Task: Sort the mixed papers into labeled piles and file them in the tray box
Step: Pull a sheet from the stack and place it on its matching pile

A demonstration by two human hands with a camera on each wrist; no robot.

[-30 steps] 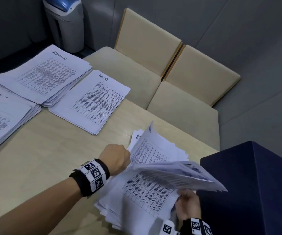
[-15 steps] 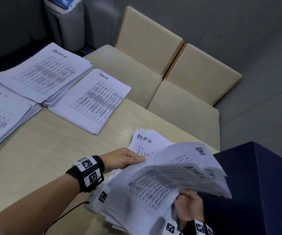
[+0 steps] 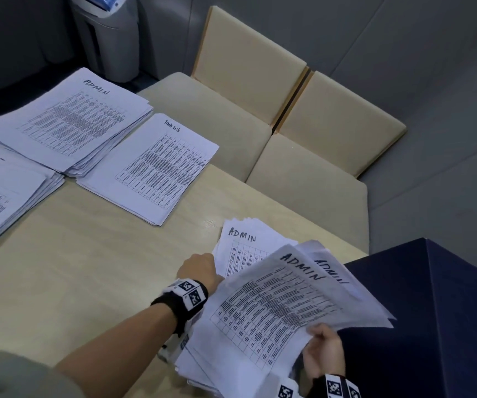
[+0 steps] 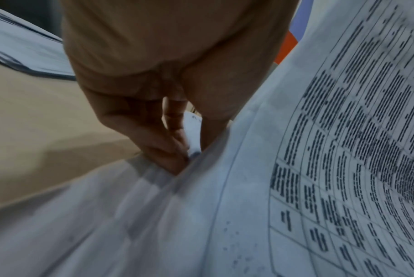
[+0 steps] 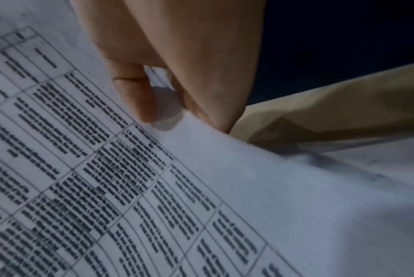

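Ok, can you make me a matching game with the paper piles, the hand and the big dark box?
Things:
1. ADMIN pile
2. Task List pile
3. right hand
4. dark blue box

Places or states:
A. at the table's right end
B. pinching the lifted sheets' edge
C. far pile, next to the Task List pile
D. its far corner sticks out over the table edge

Pairs: 1-C, 2-D, 3-B, 4-A
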